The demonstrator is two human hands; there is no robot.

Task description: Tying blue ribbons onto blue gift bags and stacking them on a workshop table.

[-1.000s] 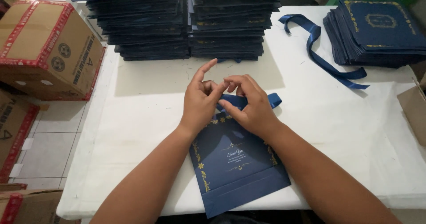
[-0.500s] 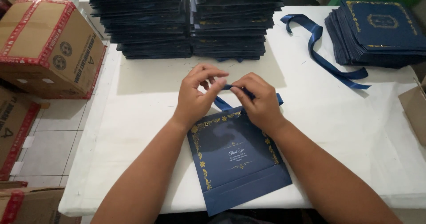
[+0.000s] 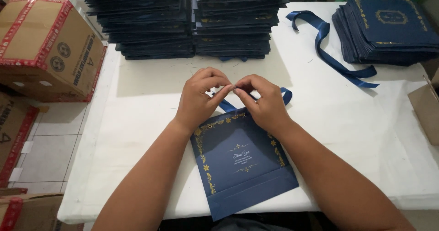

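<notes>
A flat navy paper bag [image 3: 242, 164] with gold floral edging and small eyelets lies on the white table [image 3: 137, 121] in front of me. My left hand [image 3: 199, 98] and my right hand [image 3: 263, 103] meet fingertip to fingertip just above the bag's top edge, pinching a short blue ribbon [image 3: 227, 105] that runs from the bag. A loop of the same ribbon pokes out to the right of my right hand. Most of the ribbon is hidden by my fingers.
Two tall stacks of navy bags [image 3: 151, 23] [image 3: 238, 23] stand at the table's far side, and a lower stack [image 3: 388, 27] at far right. A loose long blue ribbon [image 3: 331, 52] lies beside it. Cardboard boxes [image 3: 43, 43] sit at left; another box edge [image 3: 425, 112] at right.
Both hands have shifted slightly away from me and drawn together at the fingertips over the ribbon. The left index finger, raised a second ago, is now curled down onto it.
</notes>
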